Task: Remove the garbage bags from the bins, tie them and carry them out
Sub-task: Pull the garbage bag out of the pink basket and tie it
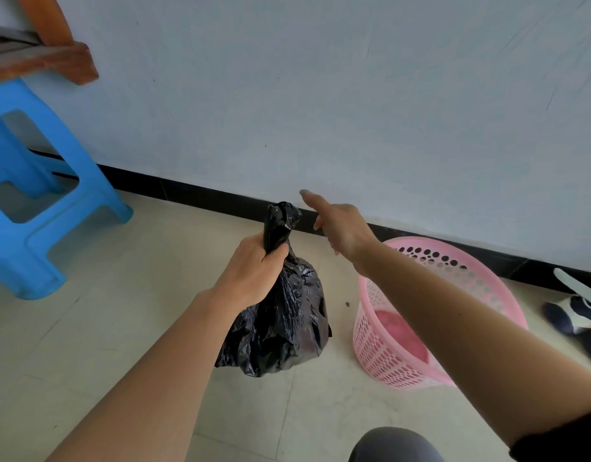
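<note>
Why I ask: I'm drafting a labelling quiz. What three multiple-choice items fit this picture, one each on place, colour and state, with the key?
1. Where does the pink basket stand relative to the black bag? A. To its left. B. Behind it, hidden. C. To its right, near the wall.
2. What colour is the plastic stool? A. Red. B. Blue. C. Green.
3. What is the left hand doing? A. Gripping the bag's gathered neck. B. Lying flat on the floor. C. Holding the basket.
Key: 1 C, the basket sits on the floor right of the bag; 2 B, the stool is bright blue; 3 A, its fingers curl round the neck, while the right hand is open and holds nothing.
</note>
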Demonstrator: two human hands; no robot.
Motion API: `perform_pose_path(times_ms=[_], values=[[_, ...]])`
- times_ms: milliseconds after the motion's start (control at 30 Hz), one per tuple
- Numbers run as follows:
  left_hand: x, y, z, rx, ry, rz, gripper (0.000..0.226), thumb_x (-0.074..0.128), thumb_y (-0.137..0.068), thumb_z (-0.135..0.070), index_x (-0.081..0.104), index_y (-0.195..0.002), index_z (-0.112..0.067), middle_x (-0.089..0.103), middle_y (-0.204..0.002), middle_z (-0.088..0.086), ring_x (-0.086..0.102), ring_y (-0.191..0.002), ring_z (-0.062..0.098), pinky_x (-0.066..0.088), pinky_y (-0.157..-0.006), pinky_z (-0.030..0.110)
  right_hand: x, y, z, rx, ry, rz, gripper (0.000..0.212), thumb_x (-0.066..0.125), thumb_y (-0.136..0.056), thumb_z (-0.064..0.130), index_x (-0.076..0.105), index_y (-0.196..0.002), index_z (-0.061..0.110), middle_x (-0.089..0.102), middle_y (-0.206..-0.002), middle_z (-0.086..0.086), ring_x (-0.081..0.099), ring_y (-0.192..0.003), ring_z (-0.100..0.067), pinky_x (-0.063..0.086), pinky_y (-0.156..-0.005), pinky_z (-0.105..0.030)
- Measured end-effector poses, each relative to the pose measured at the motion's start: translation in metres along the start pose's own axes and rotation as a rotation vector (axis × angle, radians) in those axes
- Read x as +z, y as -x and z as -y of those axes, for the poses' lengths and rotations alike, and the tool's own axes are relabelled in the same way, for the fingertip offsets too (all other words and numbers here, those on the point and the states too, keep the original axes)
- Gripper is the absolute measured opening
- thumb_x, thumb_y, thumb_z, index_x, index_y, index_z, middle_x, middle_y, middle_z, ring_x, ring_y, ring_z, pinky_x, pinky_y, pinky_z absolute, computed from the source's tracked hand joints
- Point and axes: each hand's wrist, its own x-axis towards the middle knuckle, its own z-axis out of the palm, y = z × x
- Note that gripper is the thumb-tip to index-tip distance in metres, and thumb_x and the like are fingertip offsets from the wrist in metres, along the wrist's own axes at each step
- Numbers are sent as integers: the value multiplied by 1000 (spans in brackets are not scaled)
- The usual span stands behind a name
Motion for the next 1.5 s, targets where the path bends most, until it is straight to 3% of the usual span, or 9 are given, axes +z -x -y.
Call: perform_pose_path(times_ms=[133,333,533,667,833,967,1167,1333,1500], values=[[0,2,0,11,-9,63,27,46,-94,-16,43,-71,-4,30,-46,-6,24,-41,11,22,-48,30,7,0,2,3,-30,76,55,54,-79,69,48,-71,16,38,-63,7,35,-58,-12,27,-55,-27],[4,4,-6,-26,38,92,20,45,-94,-16,46,-78,-4,27,-41,-11,24,-39,8,22,-46,27,4,-8,-8,-29,-127,-51,37,62,-83,16,37,-57,15,31,-57,-5,26,-54,-18,23,-56,-31],[7,0,-8,-158,51,62,34,41,-97,-24,28,-67,-15,26,-46,-7,28,-46,11,26,-48,22,-12,-11,-25,47,-82,-145,24,59,-89,16,49,-69,8,43,-60,-7,37,-56,-21,33,-59,-31],[5,-2,-6,-178,108,113,37,40,-92,-29,54,-75,0,54,-65,26,55,-63,38,44,-75,33,-14,-5,-26,62,-122,-111,22,54,-89,16,53,-70,5,46,-59,-8,43,-51,-20,40,-56,-30],[3,-4,-5,-252,456,84,27,42,-97,-9,68,-103,-6,72,-89,24,66,-61,23,55,-62,27,-16,11,-33,106,24,235,20,51,-88,8,53,-69,6,40,-56,-5,37,-46,-15,33,-48,-22],[-1,-6,1,-330,593,157,31,46,-93,-7,69,-113,-9,69,-109,19,66,-71,17,54,-67,25,-11,14,-43,83,188,278,20,57,-90,9,61,-88,-11,52,-59,-7,41,-48,-14,36,-48,-22],[-2,1,1,-245,317,129,17,73,-79,-16,75,-96,-17,73,-86,4,67,-76,16,50,-75,25,3,10,-55,2,339,304,27,65,-88,17,69,-93,-8,64,-66,-4,56,-54,-13,48,-49,-20],[-7,0,-1,-188,129,80,14,72,-79,-10,76,-90,-19,72,-73,6,64,-63,11,51,-69,17,7,6,-59,-117,451,70,64,85,-67,35,56,-114,3,64,-102,-13,58,-85,-20,53,-83,-41],[-9,2,-8,-180,-32,140,19,68,-77,-4,73,-88,-20,71,-74,5,63,-58,10,51,-66,21,23,-4,-68,-248,407,207,83,85,-67,32,42,-139,32,43,-140,-5,37,-130,-26,32,-111,-50]])
